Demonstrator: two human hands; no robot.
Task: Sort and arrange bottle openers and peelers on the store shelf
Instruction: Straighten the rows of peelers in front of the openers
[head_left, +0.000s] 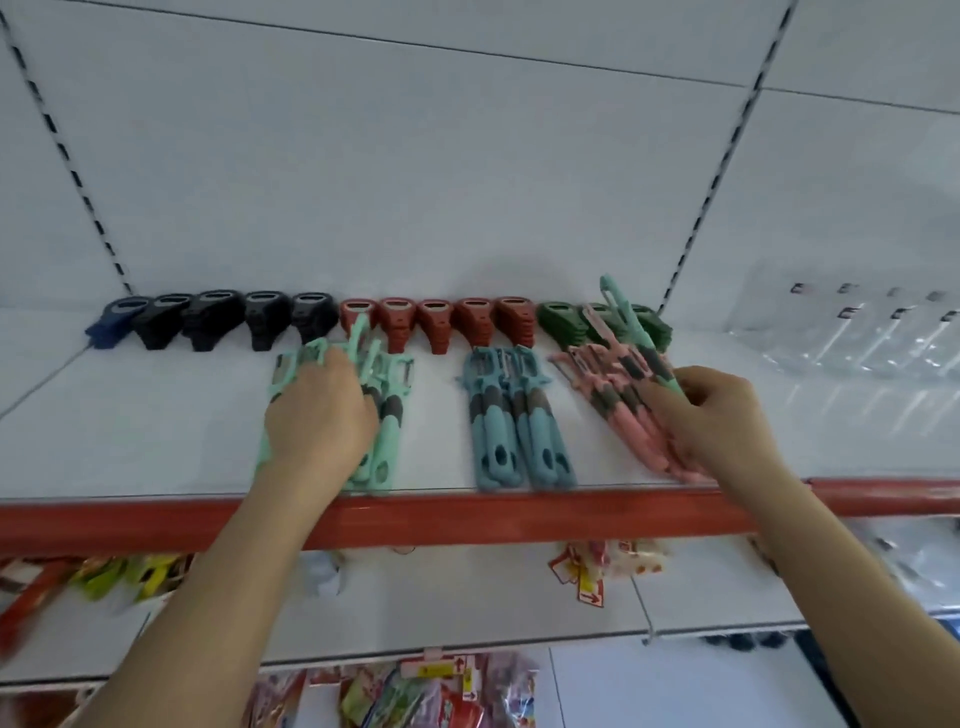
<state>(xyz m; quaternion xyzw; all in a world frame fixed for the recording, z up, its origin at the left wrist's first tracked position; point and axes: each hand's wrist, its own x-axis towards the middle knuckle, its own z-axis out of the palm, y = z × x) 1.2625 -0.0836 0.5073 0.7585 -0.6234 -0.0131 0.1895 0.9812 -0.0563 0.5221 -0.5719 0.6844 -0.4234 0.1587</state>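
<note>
- The white shelf (156, 415), with a red strip along its front edge, carried all the goods.
- Bottle openers stood in one row along the back wall: a dark blue opener (111, 323) at the far left, then black openers (213, 319), red openers (436, 322) and green openers (558, 318), each touching its neighbour.
- In front of the row lay three groups of peelers, handles toward the shelf edge: mint peelers (387, 436) on the left, teal peelers (519, 431) in the middle, pink peelers (618, 410) on the right, the groups well apart.
- The left hand (317, 415) lay on the mint peelers, its grip curled over their head ends; blur made it hard to see, but it seemed clamped on several.
- The right hand (722, 410) was at the pink peelers' right side, its grip pinched on the handle of a single mint peeler (621, 306) that slanted across the pink group, its head up over the green openers.
- Clear packets (857, 338) lay on the shelf farther right.
- Coloured packaged goods (415, 691) hung below the shelf.
</note>
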